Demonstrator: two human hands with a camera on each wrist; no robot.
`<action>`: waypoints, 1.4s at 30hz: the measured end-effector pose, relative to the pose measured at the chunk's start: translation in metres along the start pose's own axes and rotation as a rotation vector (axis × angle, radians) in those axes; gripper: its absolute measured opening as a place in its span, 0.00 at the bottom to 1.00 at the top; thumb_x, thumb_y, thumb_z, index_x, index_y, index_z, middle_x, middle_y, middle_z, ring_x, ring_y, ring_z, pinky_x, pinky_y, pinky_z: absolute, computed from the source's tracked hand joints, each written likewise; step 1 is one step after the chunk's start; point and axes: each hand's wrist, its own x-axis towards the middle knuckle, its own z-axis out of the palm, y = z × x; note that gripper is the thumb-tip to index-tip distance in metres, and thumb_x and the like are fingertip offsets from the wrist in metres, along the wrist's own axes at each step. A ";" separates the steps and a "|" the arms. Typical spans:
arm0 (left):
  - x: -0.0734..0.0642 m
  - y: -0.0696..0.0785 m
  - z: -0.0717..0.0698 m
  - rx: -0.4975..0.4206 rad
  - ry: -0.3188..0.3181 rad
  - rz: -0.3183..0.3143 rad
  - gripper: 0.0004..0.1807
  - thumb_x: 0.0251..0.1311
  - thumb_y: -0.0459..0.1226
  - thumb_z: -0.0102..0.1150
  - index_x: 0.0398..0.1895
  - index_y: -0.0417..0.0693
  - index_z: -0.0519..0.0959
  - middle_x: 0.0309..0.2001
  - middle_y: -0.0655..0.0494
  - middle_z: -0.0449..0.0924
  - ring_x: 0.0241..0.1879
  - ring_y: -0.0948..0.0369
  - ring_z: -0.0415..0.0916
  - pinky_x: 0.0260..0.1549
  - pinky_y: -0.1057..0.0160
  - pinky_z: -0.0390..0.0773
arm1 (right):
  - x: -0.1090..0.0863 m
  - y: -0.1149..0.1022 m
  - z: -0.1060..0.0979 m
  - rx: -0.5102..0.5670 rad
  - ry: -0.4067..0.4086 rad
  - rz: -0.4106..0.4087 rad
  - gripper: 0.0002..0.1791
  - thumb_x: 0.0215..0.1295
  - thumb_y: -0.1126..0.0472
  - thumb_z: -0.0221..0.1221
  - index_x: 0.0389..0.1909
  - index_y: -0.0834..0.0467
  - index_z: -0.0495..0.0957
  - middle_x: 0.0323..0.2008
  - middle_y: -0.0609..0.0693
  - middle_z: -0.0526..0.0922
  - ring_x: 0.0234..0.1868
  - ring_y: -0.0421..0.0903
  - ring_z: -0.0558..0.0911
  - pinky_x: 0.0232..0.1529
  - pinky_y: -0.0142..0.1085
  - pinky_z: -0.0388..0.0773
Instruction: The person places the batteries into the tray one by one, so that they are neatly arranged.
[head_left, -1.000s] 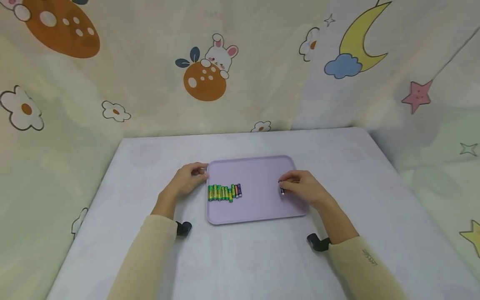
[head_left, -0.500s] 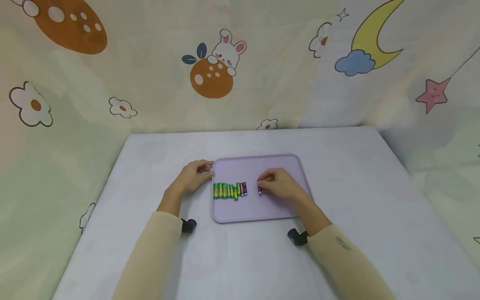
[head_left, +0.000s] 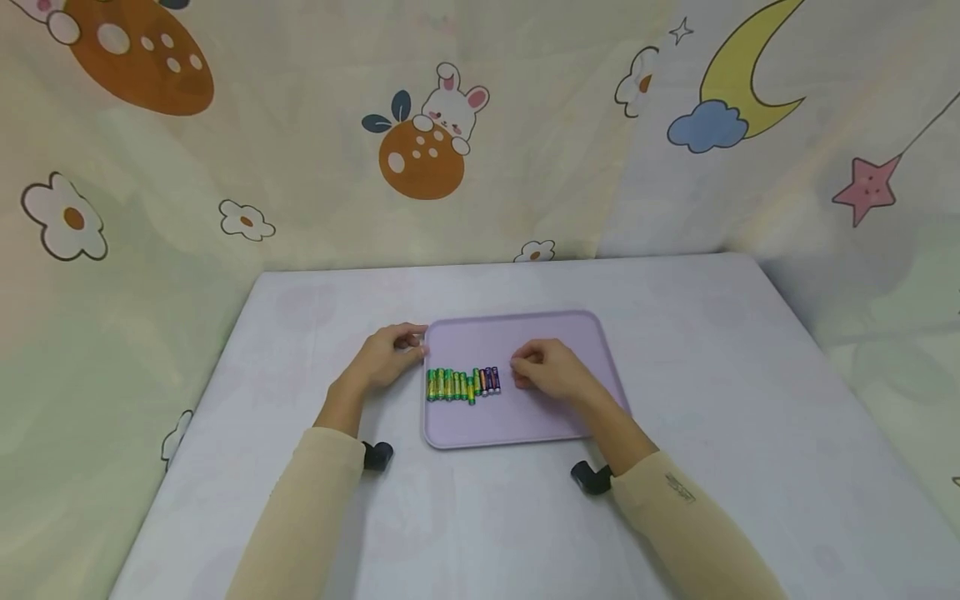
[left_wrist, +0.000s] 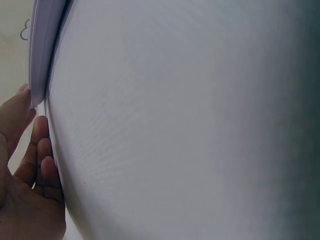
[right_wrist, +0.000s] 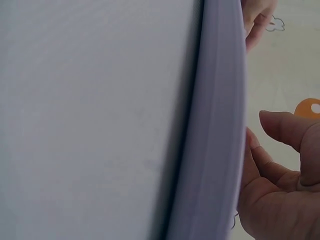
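A row of small cylindrical batteries lies on the left half of a lilac tray (head_left: pixel 498 429). Most are green and yellow batteries (head_left: pixel 447 385); at the row's right end are a few dark purple batteries (head_left: pixel 491 381). My left hand (head_left: pixel 384 358) is at the tray's left rim, thumb and index finger touching it, the other fingers loosely bent beside it in the left wrist view. Just right of the row, my right hand (head_left: pixel 551 367) hovers low over the tray. Its thumb and fingers stand apart in the right wrist view, with nothing seen between them.
The tray rests on a white-covered table (head_left: pixel 480 517). Behind it hangs a patterned cloth backdrop (head_left: pixel 315 125). Dark wrist cameras (head_left: pixel 592 477) sit below both hands, close to the table.
My right hand has carried a dark battery leftwards across the tray and let go of it at the row's right end. My left hand has stayed at the tray's left rim.
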 end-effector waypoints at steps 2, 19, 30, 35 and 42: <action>0.000 0.000 0.000 -0.001 -0.002 -0.007 0.26 0.72 0.47 0.62 0.70 0.54 0.75 0.56 0.52 0.80 0.63 0.50 0.71 0.67 0.45 0.68 | -0.003 0.001 -0.002 -0.005 0.004 -0.009 0.13 0.75 0.61 0.58 0.50 0.66 0.81 0.38 0.56 0.87 0.36 0.45 0.88 0.48 0.39 0.84; 0.004 -0.010 0.000 0.016 0.020 0.006 0.26 0.71 0.47 0.62 0.70 0.54 0.75 0.56 0.51 0.80 0.62 0.49 0.71 0.67 0.44 0.68 | -0.029 0.009 -0.023 -0.245 0.020 -0.301 0.15 0.70 0.64 0.59 0.55 0.65 0.79 0.46 0.54 0.85 0.50 0.50 0.83 0.56 0.46 0.81; 0.006 -0.013 0.000 0.009 0.009 0.013 0.26 0.72 0.46 0.61 0.70 0.53 0.74 0.57 0.50 0.80 0.63 0.49 0.71 0.67 0.44 0.68 | -0.036 0.012 -0.026 -0.231 0.017 -0.316 0.15 0.70 0.66 0.59 0.54 0.66 0.79 0.46 0.56 0.85 0.49 0.49 0.83 0.56 0.46 0.82; 0.007 -0.013 -0.001 0.009 0.020 0.024 0.26 0.72 0.46 0.62 0.70 0.54 0.74 0.57 0.50 0.79 0.63 0.49 0.71 0.67 0.45 0.68 | -0.035 0.012 -0.028 -0.260 0.033 -0.325 0.15 0.70 0.66 0.59 0.55 0.66 0.79 0.46 0.54 0.85 0.49 0.48 0.83 0.55 0.45 0.82; 0.006 -0.006 -0.004 0.070 0.012 0.034 0.26 0.73 0.46 0.60 0.71 0.52 0.73 0.57 0.49 0.79 0.62 0.49 0.73 0.66 0.44 0.70 | -0.031 0.006 -0.039 -0.324 0.048 -0.385 0.15 0.69 0.66 0.59 0.54 0.67 0.79 0.47 0.58 0.85 0.50 0.50 0.84 0.55 0.46 0.83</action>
